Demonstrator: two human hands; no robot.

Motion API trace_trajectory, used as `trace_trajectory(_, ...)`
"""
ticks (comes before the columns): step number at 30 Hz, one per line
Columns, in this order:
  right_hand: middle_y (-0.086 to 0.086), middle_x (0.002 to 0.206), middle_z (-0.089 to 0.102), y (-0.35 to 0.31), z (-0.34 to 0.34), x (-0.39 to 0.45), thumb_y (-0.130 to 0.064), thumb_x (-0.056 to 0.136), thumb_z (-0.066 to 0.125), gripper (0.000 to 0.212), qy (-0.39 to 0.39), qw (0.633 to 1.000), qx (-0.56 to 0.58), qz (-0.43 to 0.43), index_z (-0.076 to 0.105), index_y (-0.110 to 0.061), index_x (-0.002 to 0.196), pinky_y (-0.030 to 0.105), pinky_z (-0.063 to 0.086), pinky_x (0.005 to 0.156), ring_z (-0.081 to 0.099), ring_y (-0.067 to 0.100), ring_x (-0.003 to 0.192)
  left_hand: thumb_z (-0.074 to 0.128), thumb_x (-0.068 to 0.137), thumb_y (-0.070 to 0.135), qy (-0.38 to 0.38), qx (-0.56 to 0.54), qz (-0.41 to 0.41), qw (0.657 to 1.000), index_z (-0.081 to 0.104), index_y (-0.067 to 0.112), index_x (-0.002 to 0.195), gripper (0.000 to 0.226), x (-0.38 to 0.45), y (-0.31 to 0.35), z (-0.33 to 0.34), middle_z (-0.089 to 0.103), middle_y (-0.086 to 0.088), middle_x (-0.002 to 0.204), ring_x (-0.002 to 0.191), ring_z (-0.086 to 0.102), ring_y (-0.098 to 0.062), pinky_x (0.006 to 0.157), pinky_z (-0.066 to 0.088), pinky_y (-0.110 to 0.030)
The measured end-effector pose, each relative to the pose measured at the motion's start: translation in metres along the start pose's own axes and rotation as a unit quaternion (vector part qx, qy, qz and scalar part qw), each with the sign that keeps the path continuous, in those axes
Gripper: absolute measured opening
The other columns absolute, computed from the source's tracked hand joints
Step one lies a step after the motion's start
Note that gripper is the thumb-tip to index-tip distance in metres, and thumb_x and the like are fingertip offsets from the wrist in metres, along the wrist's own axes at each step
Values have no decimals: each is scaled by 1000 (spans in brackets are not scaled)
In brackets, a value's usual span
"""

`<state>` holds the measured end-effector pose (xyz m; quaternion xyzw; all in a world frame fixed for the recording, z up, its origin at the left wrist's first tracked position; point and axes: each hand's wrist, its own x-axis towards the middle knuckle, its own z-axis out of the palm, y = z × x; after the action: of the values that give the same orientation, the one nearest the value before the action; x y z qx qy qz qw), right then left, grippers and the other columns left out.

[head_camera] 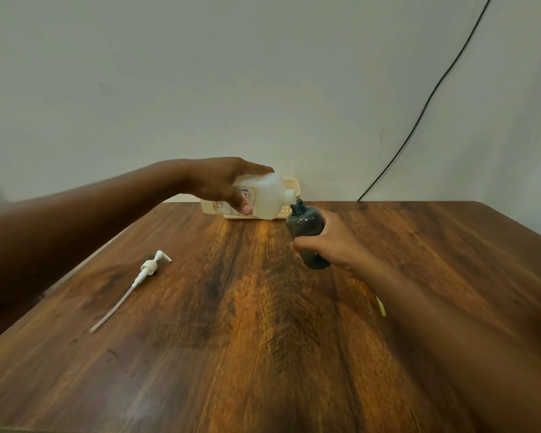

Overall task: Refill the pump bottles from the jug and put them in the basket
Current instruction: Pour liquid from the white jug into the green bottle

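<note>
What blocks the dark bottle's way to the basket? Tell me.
The jug, tipped in the left hand, hangs in front of the basket, directly between it and the bottle in the right hand. Nothing else visible intervenes.

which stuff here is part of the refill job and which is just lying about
Part of the job:
white jug, tipped in the left hand
dark bottle, held in the right hand
pump head, lying on the table
cream basket, at the wall

Lying about:
black cable on the wall
yellow scrap by the right forearm
</note>
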<state>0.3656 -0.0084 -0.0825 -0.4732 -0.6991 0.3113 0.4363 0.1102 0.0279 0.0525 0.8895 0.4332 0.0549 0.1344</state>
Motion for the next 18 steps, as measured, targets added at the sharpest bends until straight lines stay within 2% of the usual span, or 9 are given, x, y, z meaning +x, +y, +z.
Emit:
trace_trajectory(4,-10,102,70,-1,0,0,-22,70,87,41,1,1000,0,-6,65,-37,101,28,48,76,64,11,95,82,85,29,-6,8,0,1000,30,31,160,91,1,1,-3,60,4,135,116,63,-16,96,56,-35)
trace_trajectory(8,-10,102,69,-2,-1,-1,-21,71,87,41,1,1000,0,-7,64,-37,101,27,48,76,63,11,95,82,85,31,-5,11,0,1000,31,35,158,90,0,1,-5,62,7,129,110,64,-7,83,54,-22)
trace_trajectory(11,-8,101,70,-2,0,-1,-21,70,87,42,1,1000,1,-8,65,-35,104,28,47,75,64,11,94,83,84,31,-4,11,-6,1000,29,34,159,93,0,2,-6,61,6,131,110,63,-6,81,51,-19)
trace_trajectory(18,-11,101,70,0,0,-3,-24,68,87,43,5,1000,1,-2,65,-38,102,27,48,74,65,8,93,82,85,28,-16,26,-6,1000,29,31,160,92,0,8,-7,61,2,136,116,64,-18,97,55,-37)
